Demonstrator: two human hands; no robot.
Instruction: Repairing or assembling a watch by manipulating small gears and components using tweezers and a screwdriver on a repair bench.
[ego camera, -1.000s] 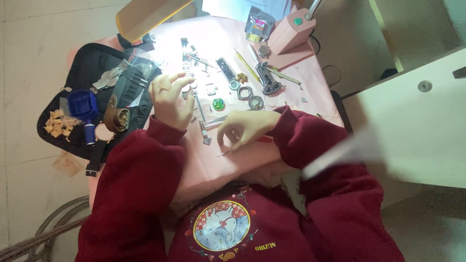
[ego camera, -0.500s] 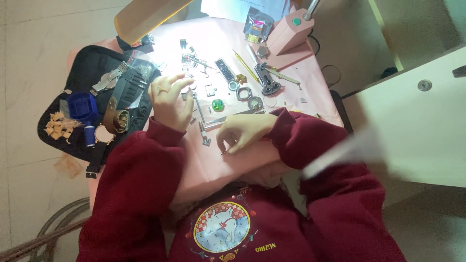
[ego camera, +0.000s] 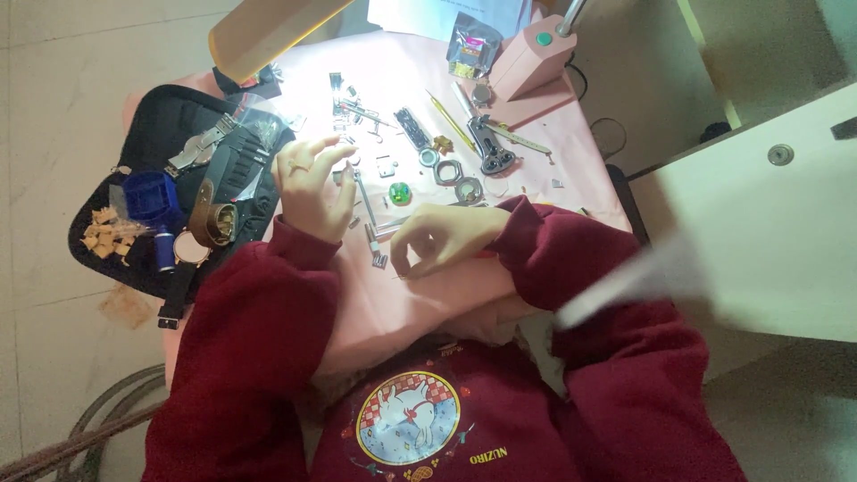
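My left hand (ego camera: 312,183) rests on the pink table (ego camera: 446,295), its fingers curled and its fingertips pinched on a small metal part (ego camera: 346,171) beside a long metal watch band strip (ego camera: 364,198). My right hand (ego camera: 439,236) lies close to the table's near edge. Its thumb and fingers are pinched on a thin pin-like tool (ego camera: 399,270), and only the tip shows below the fingers. A small green round piece (ego camera: 399,191) sits between the two hands. Both sleeves are dark red.
Metal rings (ego camera: 446,171), a dark case opener tool (ego camera: 489,153), a yellow stick (ego camera: 453,123) and several small parts lie further out. A pink lamp base (ego camera: 528,61) stands at the back. At the left, a black pouch (ego camera: 178,134) holds watch straps, a blue box (ego camera: 150,195) and wooden bits.
Both hands stay almost where they were. The right hand's fingers have closed a little tighter near the table's near edge.
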